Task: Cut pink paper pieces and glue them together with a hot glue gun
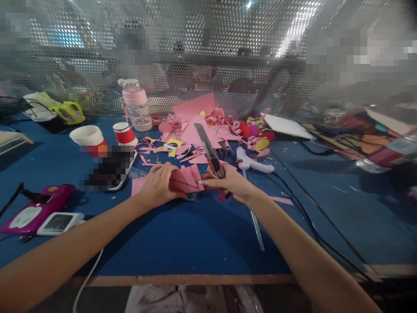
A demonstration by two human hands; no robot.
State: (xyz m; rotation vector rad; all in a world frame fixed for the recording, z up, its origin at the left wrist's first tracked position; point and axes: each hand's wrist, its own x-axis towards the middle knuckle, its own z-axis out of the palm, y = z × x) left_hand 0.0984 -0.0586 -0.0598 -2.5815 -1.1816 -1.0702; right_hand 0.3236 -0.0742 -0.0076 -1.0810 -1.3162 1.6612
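Observation:
My left hand (159,183) is closed around a folded piece of pink paper (185,177) just above the blue table, its thumb along the near edge. In my right hand (233,183) is a box cutter (209,150), its long blade pointing up and away from me. The right fingertips also touch the right end of the pink paper. Beneath the paper, part of a clear strip (133,173) shows at the left; most of it is hidden. Beyond both hands lies a heap of pink paper scraps (195,132) with some yellow cut-offs (172,145).
A white glue gun (252,163) with a black cable rests right of the heap, near a clear glue stick (257,230). Paper cups (124,134), a water bottle (135,104), a phone (109,167) and a purple device (39,208) stand left. Perforated metal mesh (182,56) rises behind.

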